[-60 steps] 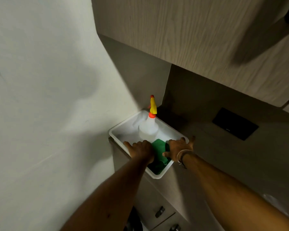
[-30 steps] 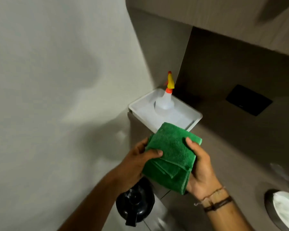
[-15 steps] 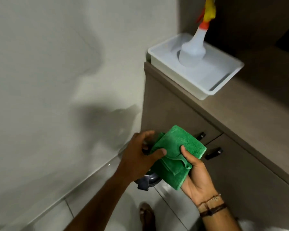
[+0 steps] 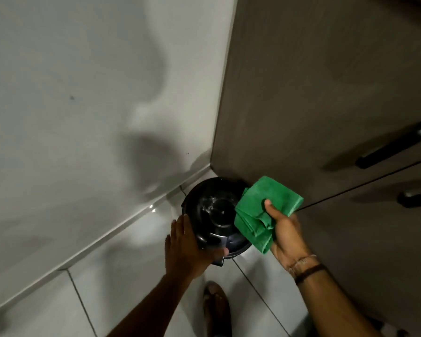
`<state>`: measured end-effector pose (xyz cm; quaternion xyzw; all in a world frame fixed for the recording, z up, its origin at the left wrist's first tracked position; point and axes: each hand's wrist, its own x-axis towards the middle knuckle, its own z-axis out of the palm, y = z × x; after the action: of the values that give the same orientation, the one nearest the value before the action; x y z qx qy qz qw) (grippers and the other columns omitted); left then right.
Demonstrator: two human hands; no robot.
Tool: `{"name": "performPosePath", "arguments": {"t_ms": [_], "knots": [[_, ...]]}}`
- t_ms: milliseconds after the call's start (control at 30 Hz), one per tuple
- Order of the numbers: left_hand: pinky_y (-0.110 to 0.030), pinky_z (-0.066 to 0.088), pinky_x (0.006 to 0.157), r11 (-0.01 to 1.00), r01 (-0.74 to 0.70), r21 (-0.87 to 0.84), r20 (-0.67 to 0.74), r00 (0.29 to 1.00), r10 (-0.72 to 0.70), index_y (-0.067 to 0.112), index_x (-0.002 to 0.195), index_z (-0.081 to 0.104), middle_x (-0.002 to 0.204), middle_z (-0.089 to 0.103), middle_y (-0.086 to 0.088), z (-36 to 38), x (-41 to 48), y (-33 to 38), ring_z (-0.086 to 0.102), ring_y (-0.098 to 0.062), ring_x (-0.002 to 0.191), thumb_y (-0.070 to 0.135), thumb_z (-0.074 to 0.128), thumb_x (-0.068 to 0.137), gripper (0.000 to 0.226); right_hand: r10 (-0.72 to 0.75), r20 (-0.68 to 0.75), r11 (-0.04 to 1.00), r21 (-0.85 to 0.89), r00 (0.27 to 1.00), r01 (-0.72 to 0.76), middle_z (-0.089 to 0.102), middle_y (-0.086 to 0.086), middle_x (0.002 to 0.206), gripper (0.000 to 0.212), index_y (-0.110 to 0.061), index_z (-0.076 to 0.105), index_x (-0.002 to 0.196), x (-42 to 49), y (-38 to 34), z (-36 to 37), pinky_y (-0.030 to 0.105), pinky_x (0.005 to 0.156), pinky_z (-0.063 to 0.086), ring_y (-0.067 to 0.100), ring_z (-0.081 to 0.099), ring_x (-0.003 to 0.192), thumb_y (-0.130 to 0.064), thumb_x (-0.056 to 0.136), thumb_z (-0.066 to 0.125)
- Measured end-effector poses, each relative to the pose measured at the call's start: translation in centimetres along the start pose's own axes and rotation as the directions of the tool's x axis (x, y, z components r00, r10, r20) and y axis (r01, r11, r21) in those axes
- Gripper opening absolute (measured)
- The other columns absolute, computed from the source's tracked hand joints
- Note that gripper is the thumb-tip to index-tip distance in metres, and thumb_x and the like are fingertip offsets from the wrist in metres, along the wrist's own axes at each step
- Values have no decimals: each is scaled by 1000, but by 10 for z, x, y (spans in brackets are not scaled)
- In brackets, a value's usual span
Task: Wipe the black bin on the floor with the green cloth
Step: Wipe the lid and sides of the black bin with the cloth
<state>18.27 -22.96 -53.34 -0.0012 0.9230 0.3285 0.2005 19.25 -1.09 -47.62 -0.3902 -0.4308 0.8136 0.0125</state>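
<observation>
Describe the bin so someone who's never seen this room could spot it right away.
Find the corner where the pale wall meets the brown cabinet, then look down to the tiled floor. The black bin sits there, round and glossy with a domed lid, the only dark rounded thing on the light tiles.

The cloth (image 4: pixel 269 210) is bright green, the bin (image 4: pixel 213 216) glossy black, the wall (image 4: pixel 83 105) pale grey, the floor (image 4: pixel 122 276) light-grey tile, the cabinet (image 4: pixel 314 93) brown with black handles (image 4: pixel 394 148).
</observation>
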Motion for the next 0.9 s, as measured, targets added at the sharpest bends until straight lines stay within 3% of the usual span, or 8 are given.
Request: {"name": "performPosePath", "arguments": {"t_ms": [100,200,267,367,533,667,800,900], "knots": [[-58,22,130,997,63,48,-9,998,-62,17,166,-1,176,11,-11,42,19,-20,6,-32,163,97,65,40,163,-179,20,967,-183,984,180,84,4,113,21,-24,80,109,42,21,5,48,93,63,28,79,109,-12,103,64],[-58,16,131,995,48,82,-62,997,-43,16,165,-10,177,0,-12,82,34,-38,-2,-31,164,103,59,37,169,-436,94,787,-443,895,430,77,4,128,31,-12,69,134,81,44,6,43,109,56,19,74,119,-7,104,62],[-59,18,130,995,29,98,-118,993,-17,13,165,-11,177,-2,-15,102,43,-45,-1,-33,164,106,55,37,171,-546,244,519,-653,802,552,68,3,143,51,-15,58,149,101,63,2,33,117,48,13,64,132,-1,100,61],[-58,21,129,995,-13,98,-201,979,33,7,166,-6,176,3,-20,129,51,-56,7,-39,163,108,52,40,171,-446,449,98,-835,774,541,50,7,164,75,-18,48,157,125,103,-7,48,128,33,27,39,156,8,88,60],[-52,13,132,997,-77,0,-327,942,73,6,166,-8,177,-1,-16,152,54,-64,-2,-32,164,111,41,48,165,-194,628,-494,-726,754,478,16,-1,179,84,-25,25,167,136,148,-19,56,133,7,26,5,166,-33,89,57],[-52,13,132,989,-144,-26,-360,925,125,3,165,-5,177,-3,-17,164,60,-77,-3,-32,164,97,53,56,155,-75,720,-533,-614,690,583,1,-8,180,79,-34,12,169,128,165,-17,54,133,1,20,-11,165,-58,94,24],[-67,15,128,977,-211,-6,-334,922,197,-7,160,15,169,16,-36,174,64,-87,12,-52,159,72,48,67,126,-10,842,-470,-481,540,740,10,-12,179,71,-39,23,166,131,179,12,48,131,-8,19,-7,166,-58,99,34],[-52,-4,133,996,-80,33,-240,967,85,2,164,-9,175,-10,-24,171,68,-82,-11,-40,162,93,52,51,157,-1,861,-542,-428,509,723,26,-7,176,67,-36,35,162,156,170,44,52,133,-1,22,5,166,-51,98,48]]}}
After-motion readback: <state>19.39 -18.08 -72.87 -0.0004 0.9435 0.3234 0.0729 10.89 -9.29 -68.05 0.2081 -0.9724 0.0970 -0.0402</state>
